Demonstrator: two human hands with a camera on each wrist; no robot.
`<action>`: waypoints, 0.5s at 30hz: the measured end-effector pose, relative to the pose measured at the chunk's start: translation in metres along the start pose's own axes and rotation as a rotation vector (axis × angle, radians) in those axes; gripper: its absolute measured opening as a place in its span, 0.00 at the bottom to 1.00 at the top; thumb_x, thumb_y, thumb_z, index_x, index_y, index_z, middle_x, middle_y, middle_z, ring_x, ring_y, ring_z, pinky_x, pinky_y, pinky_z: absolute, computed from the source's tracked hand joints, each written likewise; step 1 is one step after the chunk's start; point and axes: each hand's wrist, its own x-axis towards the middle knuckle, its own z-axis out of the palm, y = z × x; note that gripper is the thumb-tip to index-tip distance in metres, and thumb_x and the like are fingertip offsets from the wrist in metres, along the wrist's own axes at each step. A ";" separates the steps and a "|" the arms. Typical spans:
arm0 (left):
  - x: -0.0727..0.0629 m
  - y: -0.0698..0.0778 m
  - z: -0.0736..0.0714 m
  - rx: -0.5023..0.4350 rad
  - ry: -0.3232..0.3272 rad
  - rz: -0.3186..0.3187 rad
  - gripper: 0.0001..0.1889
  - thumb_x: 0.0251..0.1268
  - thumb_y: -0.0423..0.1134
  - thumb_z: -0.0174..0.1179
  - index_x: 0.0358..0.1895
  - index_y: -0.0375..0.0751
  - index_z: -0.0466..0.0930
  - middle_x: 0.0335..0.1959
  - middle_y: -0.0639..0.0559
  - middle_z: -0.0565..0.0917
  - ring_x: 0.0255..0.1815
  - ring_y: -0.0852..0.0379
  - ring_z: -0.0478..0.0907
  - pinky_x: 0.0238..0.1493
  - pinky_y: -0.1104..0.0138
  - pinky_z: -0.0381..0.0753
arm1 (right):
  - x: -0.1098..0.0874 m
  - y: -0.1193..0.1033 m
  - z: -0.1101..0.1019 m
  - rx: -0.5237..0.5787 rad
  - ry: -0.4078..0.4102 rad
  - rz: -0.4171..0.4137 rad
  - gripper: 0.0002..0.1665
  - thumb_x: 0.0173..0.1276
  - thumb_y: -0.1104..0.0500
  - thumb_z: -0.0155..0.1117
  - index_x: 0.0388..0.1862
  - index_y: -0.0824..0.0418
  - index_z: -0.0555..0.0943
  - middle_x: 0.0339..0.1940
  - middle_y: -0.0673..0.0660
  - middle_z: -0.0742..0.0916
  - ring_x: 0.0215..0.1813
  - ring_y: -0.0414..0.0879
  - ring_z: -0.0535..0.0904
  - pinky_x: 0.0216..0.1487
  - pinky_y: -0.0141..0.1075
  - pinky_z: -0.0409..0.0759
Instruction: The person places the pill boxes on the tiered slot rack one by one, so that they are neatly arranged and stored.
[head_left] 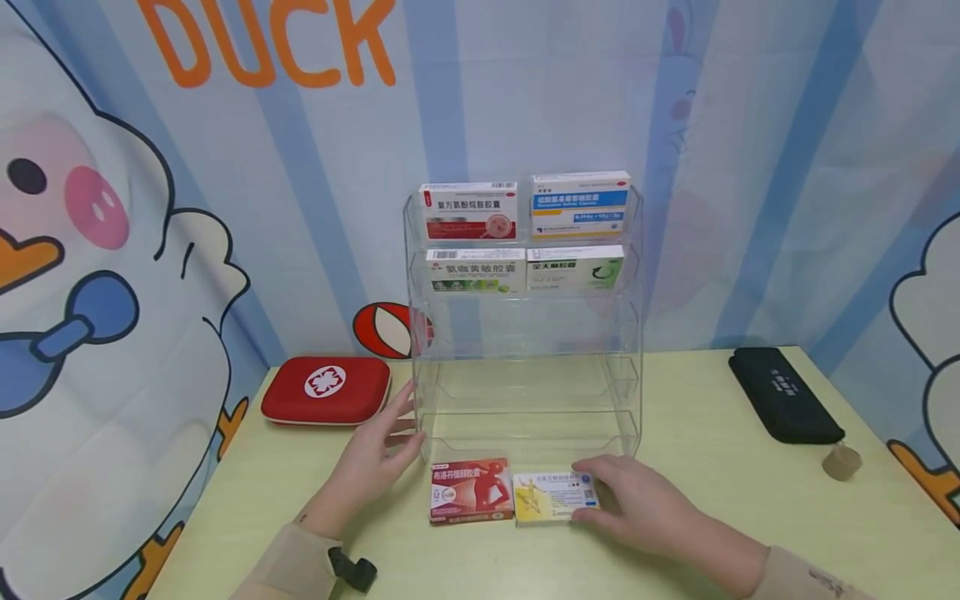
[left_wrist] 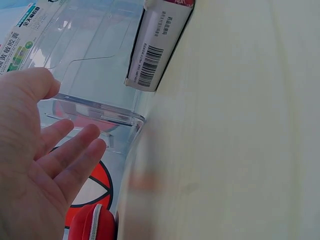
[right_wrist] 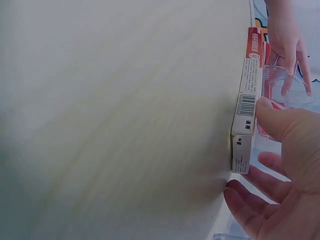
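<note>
A clear tiered display rack [head_left: 525, 387] stands in the middle of the table, with medicine boxes on its upper tiers. My left hand [head_left: 378, 454] is at the rack's lower left side, thumb by the front corner, fingers loosely extended; in the left wrist view, the hand [left_wrist: 50, 145] is beside the clear edge. On the table before the rack lie a red medicine box [head_left: 471, 492] and a yellow-and-white medicine box [head_left: 551, 498], side by side. My right hand [head_left: 645, 504] pinches the yellow-and-white box at its right end, thumb on the near edge, fingers on the far edge.
A red zipped case [head_left: 326, 390] lies left of the rack. To the right are a black pouch [head_left: 783, 396] and a small tan cylinder [head_left: 842, 462]. On the rack sit a red-and-white box [head_left: 468, 212], a blue-and-white box [head_left: 580, 205] and two green-and-white boxes [head_left: 476, 271]. A cartoon curtain hangs behind.
</note>
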 end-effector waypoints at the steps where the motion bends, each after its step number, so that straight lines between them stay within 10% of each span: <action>1: 0.000 0.000 0.000 0.000 -0.001 0.001 0.48 0.78 0.40 0.69 0.91 0.72 0.50 0.81 0.45 0.78 0.71 0.40 0.86 0.66 0.47 0.91 | 0.000 0.001 0.001 -0.004 0.004 -0.005 0.38 0.69 0.36 0.79 0.69 0.56 0.84 0.65 0.55 0.90 0.67 0.56 0.88 0.70 0.56 0.87; 15: 0.001 0.000 0.001 0.020 0.002 0.002 0.48 0.78 0.40 0.70 0.91 0.67 0.51 0.81 0.45 0.78 0.71 0.40 0.86 0.65 0.48 0.92 | 0.001 0.007 -0.003 0.197 0.046 0.020 0.26 0.65 0.54 0.85 0.61 0.56 0.89 0.52 0.46 0.87 0.45 0.33 0.85 0.47 0.28 0.90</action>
